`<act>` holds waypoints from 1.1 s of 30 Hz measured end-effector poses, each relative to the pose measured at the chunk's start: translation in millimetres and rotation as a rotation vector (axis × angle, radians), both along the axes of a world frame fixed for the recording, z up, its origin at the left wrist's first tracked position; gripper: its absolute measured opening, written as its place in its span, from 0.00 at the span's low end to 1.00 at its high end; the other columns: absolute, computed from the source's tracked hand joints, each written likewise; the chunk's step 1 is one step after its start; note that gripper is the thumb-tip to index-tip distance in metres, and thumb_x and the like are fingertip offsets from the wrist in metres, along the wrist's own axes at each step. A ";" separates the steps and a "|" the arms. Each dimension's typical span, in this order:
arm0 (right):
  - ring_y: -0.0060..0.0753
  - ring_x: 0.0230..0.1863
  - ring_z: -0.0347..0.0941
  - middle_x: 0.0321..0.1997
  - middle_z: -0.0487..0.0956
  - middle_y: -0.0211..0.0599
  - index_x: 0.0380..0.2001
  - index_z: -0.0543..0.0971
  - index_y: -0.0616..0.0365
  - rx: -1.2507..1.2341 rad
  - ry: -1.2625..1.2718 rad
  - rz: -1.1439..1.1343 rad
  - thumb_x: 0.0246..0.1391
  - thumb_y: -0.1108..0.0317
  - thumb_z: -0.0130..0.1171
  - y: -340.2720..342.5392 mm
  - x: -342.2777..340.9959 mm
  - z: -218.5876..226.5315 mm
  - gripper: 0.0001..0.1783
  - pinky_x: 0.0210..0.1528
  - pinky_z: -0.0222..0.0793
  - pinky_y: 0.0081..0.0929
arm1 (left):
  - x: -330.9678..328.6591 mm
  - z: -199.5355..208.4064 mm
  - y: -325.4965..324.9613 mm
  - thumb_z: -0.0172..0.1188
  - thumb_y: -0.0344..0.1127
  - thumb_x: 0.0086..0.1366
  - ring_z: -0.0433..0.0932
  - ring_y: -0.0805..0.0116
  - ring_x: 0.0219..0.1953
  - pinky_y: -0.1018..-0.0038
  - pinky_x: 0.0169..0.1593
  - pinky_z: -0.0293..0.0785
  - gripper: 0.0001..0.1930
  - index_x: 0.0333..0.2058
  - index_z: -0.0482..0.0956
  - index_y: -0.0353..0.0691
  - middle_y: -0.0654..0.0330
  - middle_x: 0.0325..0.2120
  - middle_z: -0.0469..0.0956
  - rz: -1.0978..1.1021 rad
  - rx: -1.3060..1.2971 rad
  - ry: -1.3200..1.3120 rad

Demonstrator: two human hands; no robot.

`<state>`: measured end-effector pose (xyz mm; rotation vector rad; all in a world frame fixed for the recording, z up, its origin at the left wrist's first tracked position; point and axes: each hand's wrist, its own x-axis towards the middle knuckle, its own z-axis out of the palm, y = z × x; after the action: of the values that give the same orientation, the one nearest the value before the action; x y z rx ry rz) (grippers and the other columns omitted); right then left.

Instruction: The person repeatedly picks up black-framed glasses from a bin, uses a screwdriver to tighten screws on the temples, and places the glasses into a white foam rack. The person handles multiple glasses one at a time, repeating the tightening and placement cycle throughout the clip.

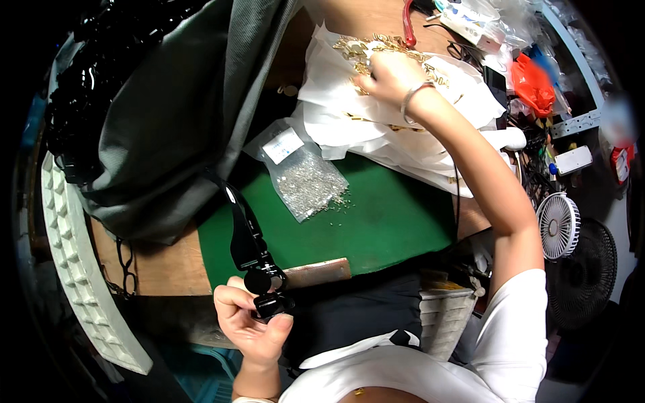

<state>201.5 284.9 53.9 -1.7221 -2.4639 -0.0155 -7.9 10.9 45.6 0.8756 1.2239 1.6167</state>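
Observation:
Near the front edge of the green mat [396, 211], my left hand [252, 326] is closed on the end of a black strap [243, 232] with glossy black round and square pieces. The strap runs up toward a dark grey cloth [168, 121]. My right hand [396, 75] reaches far forward with its fingers curled down among small gold metal pieces [353, 47] on white sheets [329, 127]. Whatever lies between its fingertips is hidden. A clear bag [306, 181] of tiny silvery pieces rests on the mat between my hands, some spilled beside it.
Shiny black pieces [127, 47] are heaped at the far left. A flat metal bar [316, 272] lies at the mat's front edge. A red bag [533, 84], a white fan [558, 225] and a larger black fan [591, 269] stand to the right, beside cables.

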 end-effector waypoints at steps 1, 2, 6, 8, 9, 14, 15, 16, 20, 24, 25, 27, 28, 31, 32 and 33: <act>0.52 0.25 0.70 0.21 0.72 0.52 0.22 0.71 0.65 -0.024 -0.007 -0.013 0.43 0.57 0.53 -0.7 -3.4 -3.8 0.18 0.31 0.66 0.39 | -3.1 0.6 -3.1 0.68 0.40 0.42 0.63 0.77 0.28 0.82 0.34 0.62 0.26 0.32 0.59 0.40 0.63 0.25 0.63 0.017 0.015 0.025; 0.52 0.26 0.70 0.21 0.73 0.53 0.23 0.71 0.65 -0.061 -0.021 -0.013 0.43 0.57 0.53 -1.9 -9.9 -10.6 0.18 0.32 0.66 0.40 | -3.9 3.2 -8.6 0.66 0.38 0.44 0.66 0.75 0.28 0.82 0.35 0.63 0.26 0.38 0.62 0.34 0.60 0.26 0.67 0.063 0.007 0.001; 0.51 0.30 0.71 0.24 0.73 0.51 0.28 0.69 0.63 0.003 0.007 0.054 0.42 0.64 0.52 -8.2 -6.8 -11.9 0.13 0.35 0.66 0.38 | -18.8 0.8 -22.1 0.63 0.25 0.43 0.66 0.75 0.19 0.81 0.25 0.63 0.22 0.39 0.66 0.29 0.56 0.22 0.77 -0.156 0.085 0.267; 0.50 0.31 0.71 0.25 0.73 0.51 0.28 0.70 0.61 -0.028 -0.006 0.061 0.39 0.67 0.52 -7.9 -5.4 -12.1 0.11 0.35 0.65 0.38 | -9.2 -1.6 -16.2 0.62 0.23 0.42 0.64 0.75 0.19 0.81 0.25 0.61 0.21 0.37 0.67 0.30 0.59 0.20 0.77 -0.249 0.136 0.452; 0.50 0.31 0.70 0.25 0.73 0.51 0.28 0.71 0.61 -0.023 0.020 0.075 0.39 0.68 0.52 -6.5 -0.5 -10.9 0.10 0.35 0.65 0.38 | -1.6 -0.3 -4.4 0.62 0.23 0.42 0.62 0.74 0.18 0.80 0.24 0.60 0.19 0.36 0.68 0.30 0.60 0.20 0.77 -0.248 0.189 0.528; 0.30 0.20 0.70 0.19 0.73 0.39 0.30 0.73 0.60 0.085 0.331 -0.039 0.38 0.69 0.55 -17.2 23.8 2.0 0.12 0.24 0.65 0.26 | 4.6 1.2 3.0 0.61 0.22 0.45 0.69 0.73 0.22 0.84 0.23 0.64 0.18 0.36 0.69 0.30 0.57 0.25 0.78 -0.262 0.119 0.372; 0.28 0.23 0.71 0.21 0.75 0.37 0.28 0.74 0.61 -0.031 0.514 -0.061 0.40 0.69 0.54 -29.9 15.1 15.3 0.09 0.27 0.66 0.24 | 4.3 3.5 2.9 0.61 0.21 0.45 0.71 0.73 0.24 0.85 0.24 0.65 0.17 0.36 0.69 0.29 0.57 0.25 0.78 -0.247 0.068 0.314; 0.25 0.26 0.72 0.22 0.76 0.36 0.27 0.74 0.62 -0.153 0.689 -0.088 0.43 0.70 0.54 -50.0 4.6 41.0 0.07 0.30 0.67 0.22 | 2.7 4.8 4.3 0.60 0.20 0.45 0.71 0.74 0.25 0.83 0.25 0.66 0.18 0.37 0.69 0.29 0.57 0.25 0.78 -0.257 0.065 0.343; 0.14 0.18 0.65 0.20 0.72 0.30 0.26 0.72 0.63 -0.444 0.908 0.317 0.47 0.71 0.54 -140.5 -23.1 75.0 0.05 0.20 0.59 0.12 | 15.3 7.2 4.1 0.61 0.20 0.43 0.71 0.73 0.24 0.82 0.24 0.67 0.19 0.38 0.71 0.29 0.59 0.28 0.77 -0.236 0.002 0.420; 0.17 0.26 0.69 0.25 0.74 0.32 0.26 0.73 0.63 -0.836 1.061 0.236 0.45 0.73 0.57 -181.5 -40.5 48.6 0.06 0.30 0.64 0.17 | 25.3 9.7 3.3 0.63 0.22 0.42 0.70 0.71 0.23 0.83 0.21 0.68 0.20 0.38 0.72 0.30 0.59 0.23 0.74 -0.171 -0.004 0.521; 0.17 0.26 0.68 0.25 0.74 0.32 0.27 0.71 0.63 -0.899 1.152 0.178 0.47 0.72 0.56 -181.2 -41.2 44.7 0.07 0.30 0.64 0.16 | 24.9 10.8 4.4 0.63 0.23 0.42 0.69 0.71 0.22 0.83 0.21 0.67 0.20 0.38 0.72 0.30 0.59 0.23 0.74 -0.172 0.003 0.520; 0.16 0.27 0.68 0.25 0.73 0.31 0.28 0.71 0.64 -0.949 1.232 0.178 0.48 0.71 0.56 -184.0 -39.7 40.0 0.07 0.29 0.64 0.14 | 26.3 12.2 4.4 0.63 0.24 0.43 0.69 0.72 0.22 0.83 0.20 0.66 0.20 0.38 0.72 0.30 0.59 0.22 0.73 -0.169 0.003 0.510; 0.15 0.27 0.68 0.25 0.73 0.31 0.28 0.71 0.64 -0.951 1.243 0.191 0.48 0.71 0.56 -185.0 -39.9 40.6 0.07 0.29 0.64 0.14 | 27.2 12.7 4.8 0.63 0.24 0.43 0.69 0.72 0.22 0.83 0.20 0.66 0.19 0.37 0.72 0.30 0.59 0.22 0.73 -0.169 0.007 0.497; 0.15 0.27 0.68 0.26 0.73 0.31 0.28 0.70 0.64 -0.953 1.209 0.213 0.48 0.71 0.56 -183.2 -44.7 41.9 0.07 0.28 0.65 0.14 | 21.7 13.1 3.2 0.64 0.25 0.43 0.69 0.72 0.22 0.84 0.20 0.65 0.19 0.37 0.72 0.31 0.59 0.22 0.73 -0.181 -0.003 0.469; 0.15 0.27 0.68 0.26 0.72 0.31 0.28 0.70 0.64 -0.961 1.234 0.219 0.48 0.72 0.56 -183.6 -45.2 41.7 0.07 0.28 0.65 0.14 | 22.4 12.6 2.8 0.64 0.25 0.43 0.69 0.72 0.22 0.84 0.21 0.65 0.19 0.37 0.72 0.31 0.59 0.22 0.73 -0.181 -0.012 0.452; 0.15 0.27 0.68 0.25 0.72 0.31 0.28 0.70 0.64 -0.969 1.260 0.224 0.48 0.72 0.56 -184.9 -46.0 41.4 0.07 0.28 0.65 0.13 | 23.1 14.0 3.9 0.62 0.25 0.44 0.68 0.74 0.21 0.84 0.20 0.63 0.16 0.35 0.74 0.32 0.62 0.20 0.73 -0.160 -0.007 0.446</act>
<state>155.5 100.0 95.3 -0.9407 -1.5965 1.8433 15.2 14.8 59.6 1.3432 1.4153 1.3271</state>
